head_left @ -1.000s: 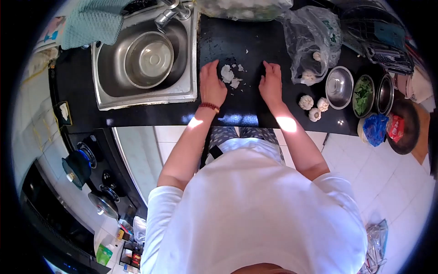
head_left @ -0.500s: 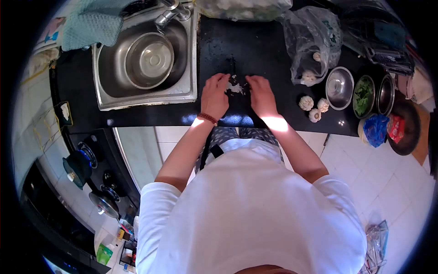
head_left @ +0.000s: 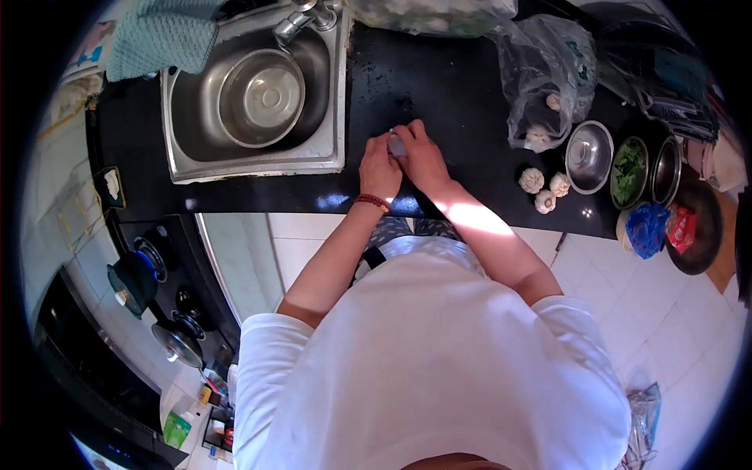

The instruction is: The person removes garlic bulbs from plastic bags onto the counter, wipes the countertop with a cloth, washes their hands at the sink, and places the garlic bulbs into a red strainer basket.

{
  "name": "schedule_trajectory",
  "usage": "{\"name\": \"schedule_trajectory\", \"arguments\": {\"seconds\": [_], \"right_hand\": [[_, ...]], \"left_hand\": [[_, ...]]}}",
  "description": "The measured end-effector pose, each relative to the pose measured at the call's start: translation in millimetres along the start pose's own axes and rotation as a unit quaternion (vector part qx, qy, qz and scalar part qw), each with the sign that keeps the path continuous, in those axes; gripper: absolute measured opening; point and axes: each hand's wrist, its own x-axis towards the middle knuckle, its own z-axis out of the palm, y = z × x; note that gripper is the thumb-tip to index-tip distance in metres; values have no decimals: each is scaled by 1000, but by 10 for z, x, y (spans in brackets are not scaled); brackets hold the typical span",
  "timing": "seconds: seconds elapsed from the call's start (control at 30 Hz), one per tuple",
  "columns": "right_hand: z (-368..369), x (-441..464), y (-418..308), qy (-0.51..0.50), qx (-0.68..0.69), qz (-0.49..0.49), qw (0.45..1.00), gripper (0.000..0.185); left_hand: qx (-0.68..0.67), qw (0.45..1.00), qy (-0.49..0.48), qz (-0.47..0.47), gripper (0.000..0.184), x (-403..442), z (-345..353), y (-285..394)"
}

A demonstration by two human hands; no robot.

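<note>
My left hand (head_left: 380, 171), with a beaded bracelet at the wrist, is on the black counter (head_left: 462, 86) with its fingers curled inward. Against it lies my right hand (head_left: 424, 160), its fingers bent over from the other side. Pressed between the two are whitish garlic skins (head_left: 397, 146), partly hidden by the fingers. To the right are several garlic bulbs (head_left: 531, 180), some loose on the counter and some in a clear plastic bag (head_left: 540, 78).
Left of my hands is a sink (head_left: 258, 166) holding a metal pot (head_left: 262, 98). Steel bowls (head_left: 589, 157), one with green leaves (head_left: 629, 172), stand at the right edge near a blue bag (head_left: 648, 229). A lit burner (head_left: 149, 260) sits far left.
My hands have come together from either side of the scattered garlic skins. The skins are now gathered between my fingers, off the patch where they lay spread out.
</note>
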Motion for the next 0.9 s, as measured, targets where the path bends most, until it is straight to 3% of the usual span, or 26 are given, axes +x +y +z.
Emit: {"name": "schedule_trajectory", "arguments": {"seconds": [0.23,0.37,0.47,0.6,0.63,0.7,0.77,0.87,0.9], "right_hand": [[104,149,27,-27,-71,-41,996,26],[110,81,55,-52,-119,-74,989,21],[78,93,221,-60,-50,21,997,27],[-788,639,-48,176,69,-30,982,29],[-1120,840,-205,241,40,-88,966,27],[-1653,1225,-390,317,-11,-113,942,19],[-1963,1631,-537,409,-75,-207,886,15],[-1931,2375,-113,224,-225,-157,935,33],[-1932,2330,-186,243,-205,-183,930,31]], "left_hand": [[-45,997,57,-21,33,-9,-119,-284],[-63,996,26,-52,27,-73,-255,-493],[-64,996,19,-52,26,-100,-321,-506],[-65,996,7,-53,27,-119,-315,-454],[-83,995,-3,-56,28,-120,-276,-489],[-117,991,-21,-62,30,-120,-181,-608],[-84,994,-20,-62,32,-127,-271,-366],[-54,997,-18,-55,34,-195,-311,-261],[-45,998,-23,-48,33,-223,-347,-233]]}}
